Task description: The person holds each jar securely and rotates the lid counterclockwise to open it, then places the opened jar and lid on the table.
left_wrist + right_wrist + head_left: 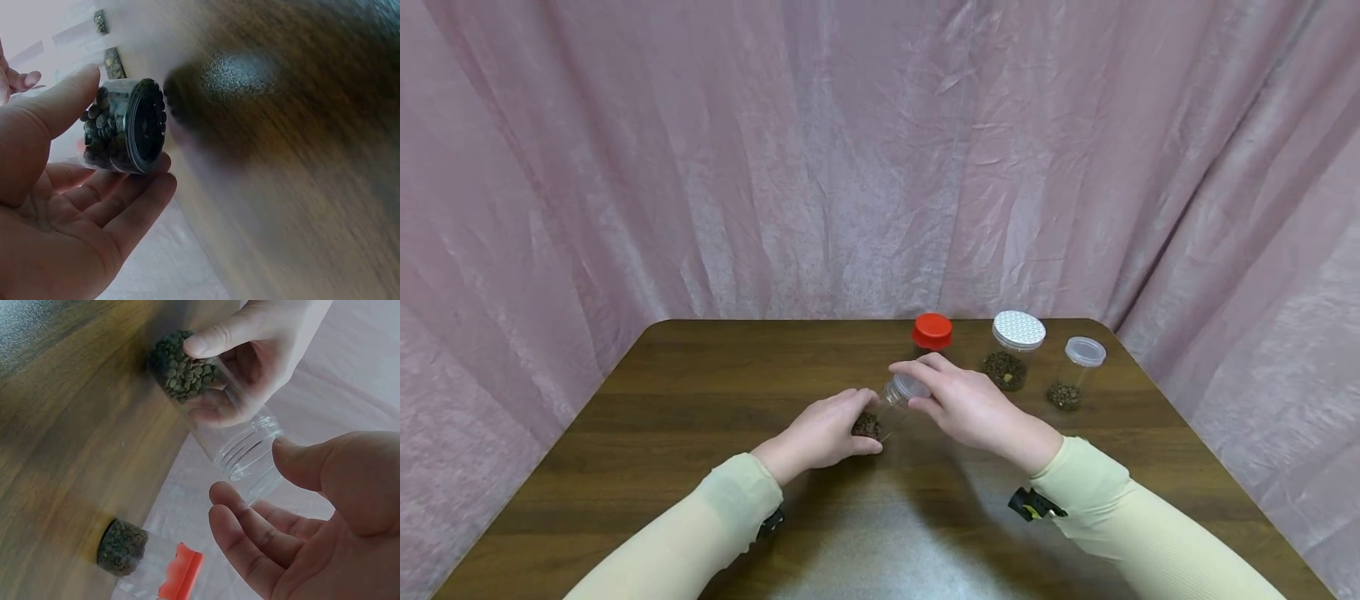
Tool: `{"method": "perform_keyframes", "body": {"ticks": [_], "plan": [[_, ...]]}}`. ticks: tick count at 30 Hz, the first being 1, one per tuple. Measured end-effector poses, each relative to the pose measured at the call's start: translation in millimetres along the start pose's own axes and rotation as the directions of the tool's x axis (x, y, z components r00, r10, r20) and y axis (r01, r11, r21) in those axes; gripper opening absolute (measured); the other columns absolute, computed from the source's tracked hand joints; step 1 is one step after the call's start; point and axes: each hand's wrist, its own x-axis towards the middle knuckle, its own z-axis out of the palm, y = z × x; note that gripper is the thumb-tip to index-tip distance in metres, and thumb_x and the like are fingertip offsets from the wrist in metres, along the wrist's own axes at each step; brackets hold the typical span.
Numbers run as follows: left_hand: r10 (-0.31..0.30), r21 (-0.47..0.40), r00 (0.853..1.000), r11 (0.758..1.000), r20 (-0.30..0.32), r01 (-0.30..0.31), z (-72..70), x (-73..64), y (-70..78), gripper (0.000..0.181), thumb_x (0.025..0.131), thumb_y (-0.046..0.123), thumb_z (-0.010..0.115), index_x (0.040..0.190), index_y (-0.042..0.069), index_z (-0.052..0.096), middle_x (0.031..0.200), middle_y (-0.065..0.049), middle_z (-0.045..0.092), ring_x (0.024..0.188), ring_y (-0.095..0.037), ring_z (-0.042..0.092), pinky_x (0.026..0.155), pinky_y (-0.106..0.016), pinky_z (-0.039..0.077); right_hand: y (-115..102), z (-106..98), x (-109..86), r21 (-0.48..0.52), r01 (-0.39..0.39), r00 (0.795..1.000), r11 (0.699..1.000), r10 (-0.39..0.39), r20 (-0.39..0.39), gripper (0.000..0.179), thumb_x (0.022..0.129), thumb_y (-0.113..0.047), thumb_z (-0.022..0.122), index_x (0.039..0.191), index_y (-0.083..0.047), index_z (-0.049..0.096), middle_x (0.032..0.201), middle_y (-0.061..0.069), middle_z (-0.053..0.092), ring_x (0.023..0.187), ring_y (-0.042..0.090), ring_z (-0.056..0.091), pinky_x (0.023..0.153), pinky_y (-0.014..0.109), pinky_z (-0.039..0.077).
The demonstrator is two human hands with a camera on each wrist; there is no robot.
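Pale glare on tabletop (857, 546), soft shadows; left wrist view hazy, washed out.

A curtained-off space, home or workplace unclear: pink velvety drapes (880, 167) hang beyond the far edge of a wood-grain worktop (715, 379) and along its left and right.

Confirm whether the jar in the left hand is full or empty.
Neither: the jar is part-filled. The right wrist view shows dark pellets at its base and bare clear wall above.
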Motion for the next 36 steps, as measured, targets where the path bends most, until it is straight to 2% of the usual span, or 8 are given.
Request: {"method": "perform_keyframes", "body": {"ticks": [1,2,7,8,9,22,29,36], "plan": [[0.009,0.001,1.000,1.000,-0.004,-0.009,-0.1,-0.8,-0.6,0.053,0.095,0.027,0.092,0.134,0.005,0.065,0.129,-0.010,0.071,0.122,-0.029,0.069,0.103,-0.052,0.055,0.3,0.3,-0.1,0.001,0.001,1.000,1.000,-0.001,-0.003,0.053,0.102,-0.015,0.082,0.152,-0.016,0.064,0.131,0.008,0.067,0.070,0.012,0.062,0.065,0.037,0.056],[0.043,0.005,0.999,0.999,-0.018,-0.042,9.3,3.4,-14.6,0.055,0.095,0.032,0.091,0.136,0.007,0.065,0.130,-0.008,0.071,0.122,-0.027,0.069,0.104,-0.050,0.055,0.7,0.7,-0.3,0.001,0.001,1.000,1.000,-0.001,-0.006,0.053,0.102,-0.015,0.083,0.152,-0.016,0.064,0.131,0.008,0.067,0.070,0.013,0.062,0.065,0.037,0.056],[0.072,-0.012,0.997,0.997,-0.033,-0.072,9.5,1.3,-21.4,0.054,0.093,0.029,0.093,0.134,0.007,0.066,0.127,-0.007,0.073,0.118,-0.026,0.070,0.102,-0.050,0.056,1.8,1.0,-0.5,0.003,-0.012,1.000,1.000,0.012,-0.027,0.052,0.101,-0.015,0.083,0.150,-0.017,0.065,0.132,0.009,0.067,0.071,0.016,0.064,0.066,0.039,0.056],[0.065,-0.016,0.997,0.998,-0.035,-0.066,9.4,1.0,-22.8,0.054,0.093,0.028,0.093,0.134,0.007,0.065,0.127,-0.006,0.073,0.117,-0.025,0.070,0.101,-0.050,0.056,1.8,0.8,-0.4,0.004,-0.017,0.999,1.000,0.017,-0.030,0.052,0.100,-0.016,0.084,0.149,-0.017,0.065,0.133,0.009,0.067,0.071,0.016,0.064,0.067,0.040,0.056],[0.035,-0.023,0.999,0.999,-0.030,-0.035,-0.2,-4.3,-10.9,0.053,0.091,0.021,0.094,0.132,0.006,0.065,0.126,-0.008,0.074,0.115,-0.026,0.070,0.100,-0.052,0.056,1.7,0.4,-0.3,0.005,-0.023,0.999,1.000,0.023,-0.031,0.052,0.101,-0.016,0.084,0.149,-0.017,0.066,0.133,0.008,0.067,0.071,0.015,0.064,0.066,0.040,0.056],[-0.119,-0.065,0.992,0.991,-0.031,0.117,-7.6,-12.2,-26.3,0.063,0.091,0.023,0.095,0.140,0.017,0.055,0.123,-0.005,0.075,0.104,-0.024,0.073,0.092,-0.051,0.057,3.5,5.1,4.8,0.041,-0.063,0.998,0.997,0.064,-0.017,0.051,0.101,-0.018,0.084,0.149,-0.017,0.066,0.129,0.009,0.065,0.075,0.014,0.062,0.069,0.040,0.055],[-0.136,-0.066,0.990,0.989,-0.042,0.133,-12.6,-13.9,-38.1,0.055,0.091,0.022,0.095,0.130,0.017,0.056,0.125,-0.003,0.074,0.112,-0.026,0.071,0.096,-0.051,0.056,4.1,13.6,11.5,0.015,-0.067,0.998,0.998,0.067,-0.005,0.050,0.102,-0.013,0.082,0.149,-0.014,0.066,0.134,0.013,0.064,0.091,0.031,0.074,0.080,0.051,0.061],[-0.178,-0.061,0.981,0.983,-0.077,0.174,-23.2,-18.1,-48.0,0.055,0.090,0.021,0.095,0.129,0.012,0.058,0.126,-0.006,0.074,0.113,-0.029,0.071,0.096,-0.053,0.056,4.7,27.0,31.4,-0.043,-0.062,0.995,0.997,0.065,0.077,0.049,0.102,-0.013,0.081,0.148,-0.013,0.067,0.133,0.016,0.064,0.099,0.033,0.075,0.084,0.051,0.062]]}}
